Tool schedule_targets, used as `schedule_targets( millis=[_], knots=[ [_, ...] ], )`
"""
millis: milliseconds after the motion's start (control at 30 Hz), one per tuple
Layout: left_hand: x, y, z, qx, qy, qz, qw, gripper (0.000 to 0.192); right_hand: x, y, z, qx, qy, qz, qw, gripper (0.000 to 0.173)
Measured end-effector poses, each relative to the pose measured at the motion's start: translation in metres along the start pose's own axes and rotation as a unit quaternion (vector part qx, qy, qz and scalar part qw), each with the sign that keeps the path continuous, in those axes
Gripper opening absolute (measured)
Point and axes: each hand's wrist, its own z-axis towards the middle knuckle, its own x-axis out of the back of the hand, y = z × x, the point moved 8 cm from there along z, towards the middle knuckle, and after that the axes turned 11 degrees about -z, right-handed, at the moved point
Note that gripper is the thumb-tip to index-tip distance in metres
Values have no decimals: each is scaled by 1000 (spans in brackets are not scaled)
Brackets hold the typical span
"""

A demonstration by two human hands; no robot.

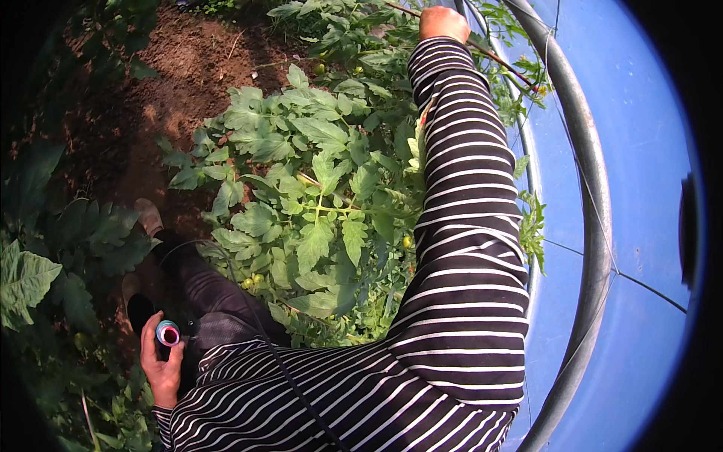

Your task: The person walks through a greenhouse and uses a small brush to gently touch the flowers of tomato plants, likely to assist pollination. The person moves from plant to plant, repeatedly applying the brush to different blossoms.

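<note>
My left hand (161,361), low at the left, is wrapped around a small open-topped container (168,333). Its rim is pale, its outside bluish, and dark red shows inside. At the far end of my outstretched right arm, my right hand (443,24) grips a thin dark stick (502,62). The stick's reddish tip lies at a yellow tomato flower (542,91) beside the blue sheeting; whether they touch I cannot tell. Leafy tomato plants (319,226) spread between my two hands. A few small yellow-green tomatoes (253,281) show low among the leaves.
A curved metal tube (587,169) with thin wires runs along the blue plastic sheeting (644,226) on the right. Bare brown soil (186,68) lies at the upper left. Shaded broad leaves (28,282) border the left side. A black cable (271,344) crosses my front.
</note>
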Motion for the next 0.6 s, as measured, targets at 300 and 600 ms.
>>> schedule_targets(
  millis=[300,600],
  knots=[
    [5,-18,-2,9,16,-1,1000,60,4,15,17,3,24,-16,1000,25],
    [8,-28,4,2,25,14,1000,63,16,49,37,-6,45,-26,999,25]
  ],
)
